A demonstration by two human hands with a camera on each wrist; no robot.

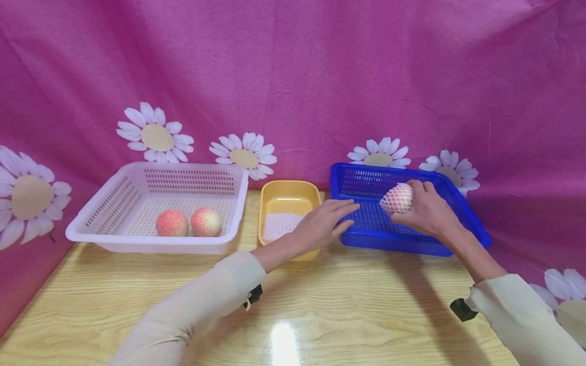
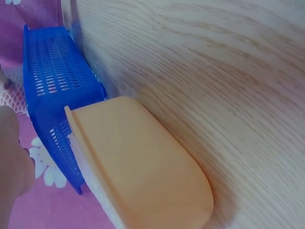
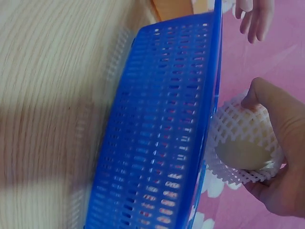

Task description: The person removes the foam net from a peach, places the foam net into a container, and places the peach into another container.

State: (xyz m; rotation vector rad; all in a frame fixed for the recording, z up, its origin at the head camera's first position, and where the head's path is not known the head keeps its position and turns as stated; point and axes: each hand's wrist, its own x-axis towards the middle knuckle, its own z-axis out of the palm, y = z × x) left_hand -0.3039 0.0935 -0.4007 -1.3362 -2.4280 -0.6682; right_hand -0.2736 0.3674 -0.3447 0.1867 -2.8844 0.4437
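My right hand [image 1: 426,208] grips a peach in a white foam net sleeve [image 1: 397,198] above the blue basket [image 1: 389,243]. In the right wrist view, the thumb and fingers curl round the sleeve [image 3: 228,119], and the pale peach [image 3: 243,153] shows at its open end. My left hand [image 1: 322,223] holds nothing; its fingers stretch toward the blue basket, over the gap beside the yellow bin [image 1: 293,189]. A foam net [image 1: 280,226] lies in that bin, partly hidden by the left arm.
On the left stands a white basket [image 1: 155,243] holding a red peach [image 1: 172,222] and a paler peach [image 1: 206,222]. All three containers line the back of the wooden table [image 1: 348,315], against a magenta cloth [image 1: 297,76] with daisies.
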